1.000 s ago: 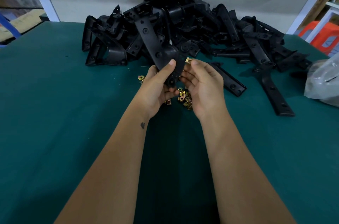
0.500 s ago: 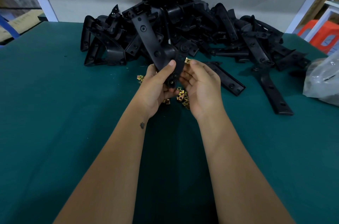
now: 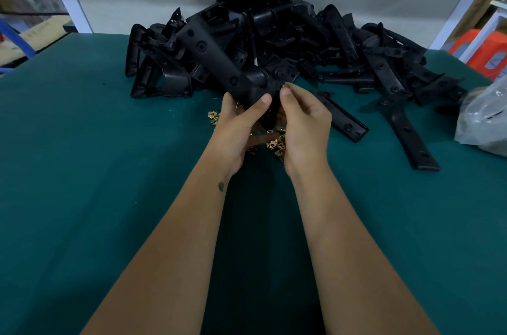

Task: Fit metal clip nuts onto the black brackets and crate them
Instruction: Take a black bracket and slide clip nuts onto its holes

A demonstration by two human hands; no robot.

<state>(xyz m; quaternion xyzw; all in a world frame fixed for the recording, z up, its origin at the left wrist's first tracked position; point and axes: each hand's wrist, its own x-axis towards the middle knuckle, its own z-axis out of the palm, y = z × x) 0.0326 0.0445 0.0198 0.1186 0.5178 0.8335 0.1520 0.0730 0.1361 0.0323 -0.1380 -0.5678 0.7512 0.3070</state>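
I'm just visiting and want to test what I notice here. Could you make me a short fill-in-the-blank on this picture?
1. The left hand grips a ____ bracket.
2. The right hand pinches a small ____-coloured clip nut.
3. Loose nuts lie on the ____ table.
4. The bracket pile lies ____ the hands.

Missing words: black; gold; green; beyond
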